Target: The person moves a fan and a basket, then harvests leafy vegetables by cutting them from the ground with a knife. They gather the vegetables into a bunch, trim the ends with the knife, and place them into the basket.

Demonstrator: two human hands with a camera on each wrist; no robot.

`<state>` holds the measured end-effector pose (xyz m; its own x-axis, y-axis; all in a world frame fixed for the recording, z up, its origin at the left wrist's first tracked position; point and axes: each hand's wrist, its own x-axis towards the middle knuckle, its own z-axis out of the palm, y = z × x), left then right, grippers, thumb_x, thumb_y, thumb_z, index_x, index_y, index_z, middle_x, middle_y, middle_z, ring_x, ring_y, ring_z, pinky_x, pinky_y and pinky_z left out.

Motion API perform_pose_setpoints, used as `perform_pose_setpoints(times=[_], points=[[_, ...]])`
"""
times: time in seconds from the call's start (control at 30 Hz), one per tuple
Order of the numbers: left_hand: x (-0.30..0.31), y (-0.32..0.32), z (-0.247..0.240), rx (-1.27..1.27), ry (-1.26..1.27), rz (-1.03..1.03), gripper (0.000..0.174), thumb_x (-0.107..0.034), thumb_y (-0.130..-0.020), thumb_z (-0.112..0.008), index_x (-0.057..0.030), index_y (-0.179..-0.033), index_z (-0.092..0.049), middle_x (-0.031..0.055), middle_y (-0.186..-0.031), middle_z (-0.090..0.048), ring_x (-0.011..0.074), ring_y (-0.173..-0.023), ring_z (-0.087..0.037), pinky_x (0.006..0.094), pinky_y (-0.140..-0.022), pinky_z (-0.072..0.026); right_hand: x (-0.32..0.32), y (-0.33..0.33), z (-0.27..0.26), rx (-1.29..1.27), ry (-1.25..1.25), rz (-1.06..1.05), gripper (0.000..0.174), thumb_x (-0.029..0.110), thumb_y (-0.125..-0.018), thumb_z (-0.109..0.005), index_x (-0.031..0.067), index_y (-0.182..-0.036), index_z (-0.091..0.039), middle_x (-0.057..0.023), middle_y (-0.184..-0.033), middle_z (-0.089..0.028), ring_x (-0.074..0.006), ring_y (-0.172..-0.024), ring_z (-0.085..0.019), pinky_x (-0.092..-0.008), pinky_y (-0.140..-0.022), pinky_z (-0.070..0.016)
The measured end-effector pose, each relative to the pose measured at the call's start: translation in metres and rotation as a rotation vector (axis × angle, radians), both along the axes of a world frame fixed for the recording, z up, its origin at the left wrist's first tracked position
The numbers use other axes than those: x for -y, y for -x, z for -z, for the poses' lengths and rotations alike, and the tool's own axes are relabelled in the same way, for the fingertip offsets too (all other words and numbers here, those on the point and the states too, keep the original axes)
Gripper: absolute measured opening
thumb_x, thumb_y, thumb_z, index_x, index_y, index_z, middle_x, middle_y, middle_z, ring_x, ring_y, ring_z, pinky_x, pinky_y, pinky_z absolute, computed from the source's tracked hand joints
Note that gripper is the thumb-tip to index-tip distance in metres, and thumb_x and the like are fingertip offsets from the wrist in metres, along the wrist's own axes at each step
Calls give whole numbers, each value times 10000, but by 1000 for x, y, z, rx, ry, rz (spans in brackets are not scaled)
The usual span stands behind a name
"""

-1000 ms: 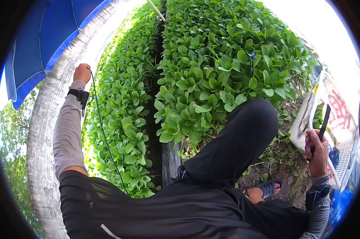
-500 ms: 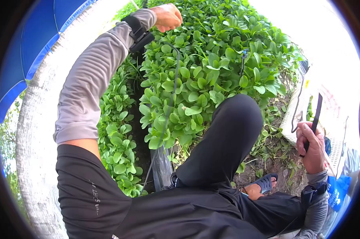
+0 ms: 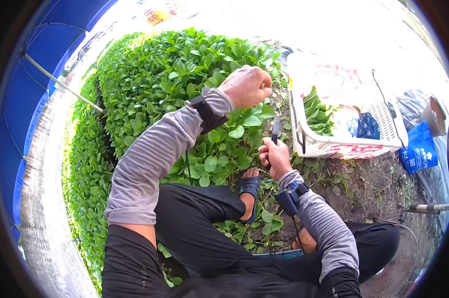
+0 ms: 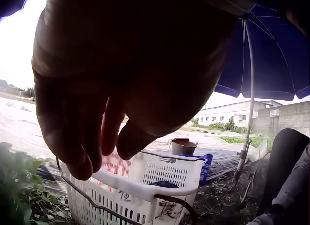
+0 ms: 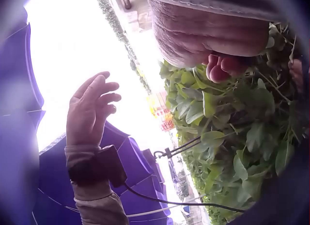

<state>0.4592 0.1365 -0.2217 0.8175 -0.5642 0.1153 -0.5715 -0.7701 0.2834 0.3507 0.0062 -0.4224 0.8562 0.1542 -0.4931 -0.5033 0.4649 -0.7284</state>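
My left hand (image 3: 247,87) is raised over the edge of the leafy green plants (image 3: 185,64). In the right wrist view the left hand (image 5: 89,111) has its fingers apart and loosely bent, with nothing in them; the left wrist view has its fingers hanging above the white crate (image 4: 138,190). Lower and a little to the right, my right hand (image 3: 277,158) grips a knife (image 3: 275,130) by its dark handle, the blade pointing up and away from me. The knife is not visible in the right wrist view, where the right hand (image 5: 208,38) fills the top.
Picked leaves (image 3: 317,114) and a blue crumpled bag (image 3: 365,126) lie in the white crate (image 3: 311,145) at the right. Beyond it are a blue packet (image 3: 421,149) and a bucket (image 3: 434,116). A blue umbrella (image 3: 16,94) stands left; my sandalled foot (image 3: 249,193) is on the soil.
The view has turned to the right. My left hand has swung right from over the plants to near the crate. My right hand still grips the knife, now closer to the left hand.
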Motion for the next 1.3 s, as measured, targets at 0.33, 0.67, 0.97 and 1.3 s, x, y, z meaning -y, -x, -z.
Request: perform_pose_setpoints(times=[0.33,0.67,0.97,1.3], points=[[-14,52,240,-792,-379,399,208,-133,-829,-601,-43,-923,-762,196,-832,-733,407,-821,-715,482,-768,-568,-71,88,147,-392,35,233,191,235,-1022,-573,57,-958,-600,-30,-704,-622,-117,-482,-558,-288,-407,-423],[-126,89,292,-469,-584,-287,352,-139,-832,-747,-22,-1155,-674,212,-1167,-659,406,-1131,-628,490,-947,-529,-75,92,182,270,499,74,381,162,-1051,-495,-55,-1357,-560,-50,-790,-643,-153,-603,-627,-305,-572,-527],[-163,94,325,-520,-400,-628,290,-296,-948,-642,-41,-1035,-752,235,-998,-729,457,-950,-687,528,-877,-544,-87,62,200,877,1057,-301,460,97,-951,-534,-10,-1398,-511,-355,-997,-665,-393,-1077,-686,-485,-1051,-477],[-153,90,354,-396,-827,-400,167,-232,-879,-684,-90,-912,-765,172,-965,-752,373,-988,-727,491,-843,-555,-101,40,178,537,807,-511,582,62,-813,-561,65,-1395,-537,-365,-1040,-670,-544,-1119,-590,-612,-1148,-292]])
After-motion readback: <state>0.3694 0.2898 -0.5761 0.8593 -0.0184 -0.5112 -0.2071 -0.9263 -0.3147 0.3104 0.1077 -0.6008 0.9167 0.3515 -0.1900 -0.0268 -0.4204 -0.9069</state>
